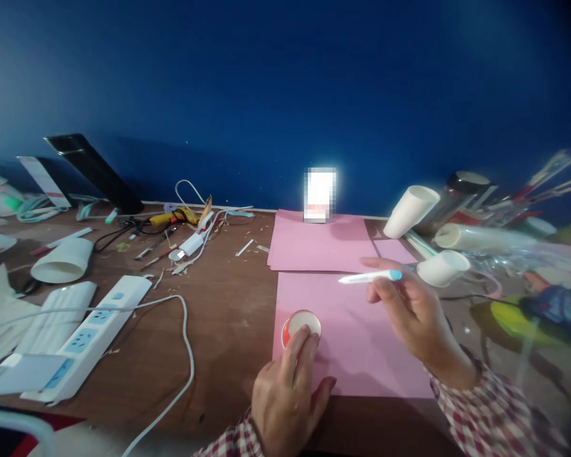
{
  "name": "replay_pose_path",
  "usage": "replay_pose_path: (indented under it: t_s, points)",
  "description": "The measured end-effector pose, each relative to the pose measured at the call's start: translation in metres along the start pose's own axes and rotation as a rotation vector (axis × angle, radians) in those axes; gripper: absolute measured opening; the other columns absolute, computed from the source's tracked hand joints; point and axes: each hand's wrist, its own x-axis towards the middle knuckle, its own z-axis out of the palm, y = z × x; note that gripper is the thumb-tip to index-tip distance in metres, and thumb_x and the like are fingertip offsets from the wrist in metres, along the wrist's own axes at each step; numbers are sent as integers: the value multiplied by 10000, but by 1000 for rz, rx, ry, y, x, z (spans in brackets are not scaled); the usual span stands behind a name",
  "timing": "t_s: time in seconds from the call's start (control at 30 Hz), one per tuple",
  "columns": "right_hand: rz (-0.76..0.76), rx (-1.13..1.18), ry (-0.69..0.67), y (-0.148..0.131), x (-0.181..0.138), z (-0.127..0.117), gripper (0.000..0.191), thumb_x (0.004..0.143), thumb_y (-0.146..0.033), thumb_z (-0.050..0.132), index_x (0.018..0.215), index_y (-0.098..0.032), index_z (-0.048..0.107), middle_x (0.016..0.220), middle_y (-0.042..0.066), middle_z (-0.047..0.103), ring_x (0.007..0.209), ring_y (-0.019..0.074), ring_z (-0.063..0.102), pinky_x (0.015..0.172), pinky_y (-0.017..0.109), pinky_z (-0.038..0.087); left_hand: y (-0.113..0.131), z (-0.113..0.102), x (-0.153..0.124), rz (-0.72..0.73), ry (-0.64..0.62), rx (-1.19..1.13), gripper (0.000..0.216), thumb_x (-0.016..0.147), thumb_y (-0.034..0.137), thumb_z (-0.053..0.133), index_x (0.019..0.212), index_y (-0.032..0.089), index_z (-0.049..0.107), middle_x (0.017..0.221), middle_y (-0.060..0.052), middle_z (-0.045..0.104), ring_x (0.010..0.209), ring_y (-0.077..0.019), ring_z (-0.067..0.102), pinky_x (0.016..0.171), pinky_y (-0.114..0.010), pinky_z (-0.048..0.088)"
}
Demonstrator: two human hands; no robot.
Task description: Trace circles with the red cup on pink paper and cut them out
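Note:
My left hand (285, 393) lies palm down at the front edge of the pink paper (356, 349). Its index and middle fingers stretch onto a small round thing (301, 322) with a pale disc face and a red side, while the thumb points away to the right. I cannot tell whether this is a lid or a shallow cup. Above the paper on the right, my right hand (416, 311) pinches a white marker pen (368, 277) with a light-blue end. The pen is nearly level, its narrow end pointing left and apart from the round thing.
Behind are more pink sheets (318, 244) and a bright, pixelated upright object (320, 193) by the blue wall. White paper cups (412, 209) and brushes (552, 168) crowd the right. On the left lie a power strip (92, 336), its cable (188, 343) and a glue gun (174, 217).

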Motion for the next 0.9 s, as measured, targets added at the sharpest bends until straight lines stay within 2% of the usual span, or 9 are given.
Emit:
replay_pose_path:
  t_s: [0.1, 0.23, 0.33, 0.47, 0.6, 0.67, 0.9]
  points:
    - [-24, -41, 4, -4, 23, 8, 263, 891, -395, 512, 1030, -208, 633, 677, 1, 568, 528, 119, 487, 490, 239, 416, 2, 2, -1, -23, 16, 6, 521, 820, 331, 536, 1299, 146, 447, 1243, -132, 574, 832, -208, 651, 616, -300, 515]
    - [-8, 55, -87, -5, 50, 31, 247, 902, -398, 491, 947, -191, 619, 654, -13, 527, 547, 109, 476, 497, 223, 408, 5, 4, -1, -42, 9, -4, 489, 821, 319, 526, 1278, 151, 475, 1224, -118, 593, 835, -211, 653, 615, -309, 511]
    - [28, 123, -246, -2, 62, 54, 267, 917, -410, 457, 922, -181, 594, 644, -19, 507, 565, 109, 482, 518, 221, 422, 6, 7, -1, -48, 31, -12, 461, 823, 325, 525, 1254, 163, 505, 1198, -100, 615, 802, -210, 654, 596, -320, 511]
    - [62, 189, -544, 0, 69, 79, 282, 925, -424, 438, 893, -181, 577, 648, -24, 503, 570, 105, 484, 530, 218, 434, 5, 14, -3, -73, 109, -15, 420, 837, 330, 496, 1226, 180, 540, 1145, -83, 646, 705, -191, 648, 535, -329, 494]
    - [36, 211, -837, -3, 73, 99, 302, 932, -433, 415, 862, -183, 568, 660, -29, 497, 586, 106, 477, 557, 226, 438, 3, 17, -3, -41, 115, -51, 418, 831, 345, 519, 1210, 172, 557, 1102, -86, 664, 656, -174, 640, 496, -315, 476]
    - [4, 196, -923, -4, 74, 107, 303, 931, -430, 420, 842, -180, 566, 664, -29, 504, 585, 104, 458, 565, 227, 423, 3, 16, -2, -47, 134, -60, 393, 827, 338, 531, 1181, 174, 576, 1069, -82, 676, 635, -167, 637, 485, -311, 467]
    - [-74, 90, -1095, -3, 77, 125, 283, 924, -397, 456, 800, -159, 546, 700, -9, 570, 594, 100, 452, 583, 230, 372, 4, 15, 4, -58, 234, -45, 281, 823, 296, 531, 1057, 181, 637, 971, -42, 698, 570, -132, 614, 444, -293, 426]
